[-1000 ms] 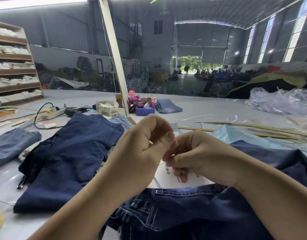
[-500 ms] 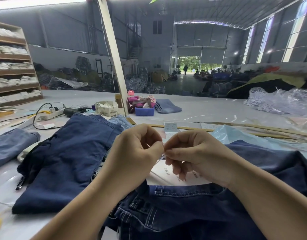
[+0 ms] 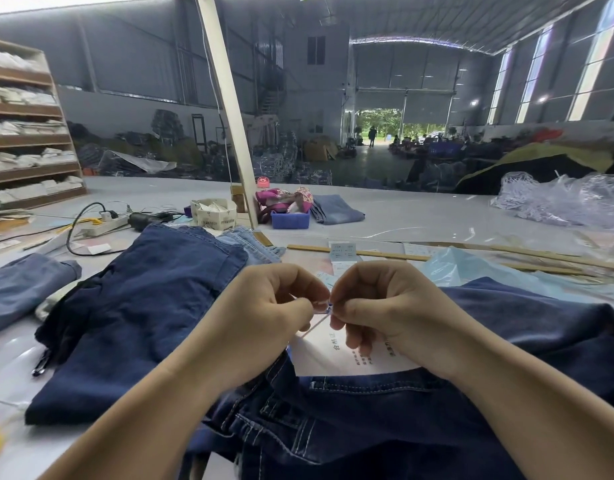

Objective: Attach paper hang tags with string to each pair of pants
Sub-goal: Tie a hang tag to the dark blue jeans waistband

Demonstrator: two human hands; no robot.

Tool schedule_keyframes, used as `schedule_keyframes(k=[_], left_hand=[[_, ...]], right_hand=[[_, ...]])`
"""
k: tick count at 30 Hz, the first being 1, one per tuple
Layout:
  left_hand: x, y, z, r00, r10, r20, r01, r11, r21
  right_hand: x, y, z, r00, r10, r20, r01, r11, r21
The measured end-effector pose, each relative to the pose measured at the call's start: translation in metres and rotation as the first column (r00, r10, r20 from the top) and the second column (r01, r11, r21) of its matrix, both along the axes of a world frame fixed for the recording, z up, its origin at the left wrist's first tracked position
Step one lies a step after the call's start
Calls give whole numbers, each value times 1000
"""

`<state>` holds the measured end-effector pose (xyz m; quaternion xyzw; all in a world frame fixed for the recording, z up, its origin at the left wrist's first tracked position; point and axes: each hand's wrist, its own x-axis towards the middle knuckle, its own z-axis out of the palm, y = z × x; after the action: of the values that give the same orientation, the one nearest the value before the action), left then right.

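Pinching a thin white string (image 3: 316, 323) between curled fingertips, the left hand (image 3: 264, 317) and right hand (image 3: 385, 306) meet above a white printed paper hang tag (image 3: 333, 355). It lies on dark blue denim pants (image 3: 402, 410) spread across the pale counter (image 3: 420, 223), beside another folded dark pair (image 3: 143, 306).

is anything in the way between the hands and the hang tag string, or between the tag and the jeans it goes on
Nothing visible is in the way. The left hand and right hand both pinch the thin string between their fingertips, and the white paper hang tag hangs just below them, lying right against the dark jeans at the waistband.
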<state>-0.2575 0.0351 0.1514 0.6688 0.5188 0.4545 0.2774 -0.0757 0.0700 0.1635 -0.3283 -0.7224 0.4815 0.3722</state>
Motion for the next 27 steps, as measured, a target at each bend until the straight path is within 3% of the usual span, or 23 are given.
schedule_keyframes(k=[13,19,23,27], left_hand=[[3,2,-5,1000,-15,-6,15,997,73],[1,7,-11,998,-9,-62,10,1000,22],[3,8,-14,999,-1,54,2,1000,-7],[6,5,-15,995,17,99,-26,995,96]], right_hand=[[-1,-1,-2,999,-23,23,22,999,37],[0,-3,-3,1000,-10,22,9,999,42],[0,-3,-4,1000,-2,8,2,999,35],[1,-3,-4,999,14,-34,-13,1000,18]])
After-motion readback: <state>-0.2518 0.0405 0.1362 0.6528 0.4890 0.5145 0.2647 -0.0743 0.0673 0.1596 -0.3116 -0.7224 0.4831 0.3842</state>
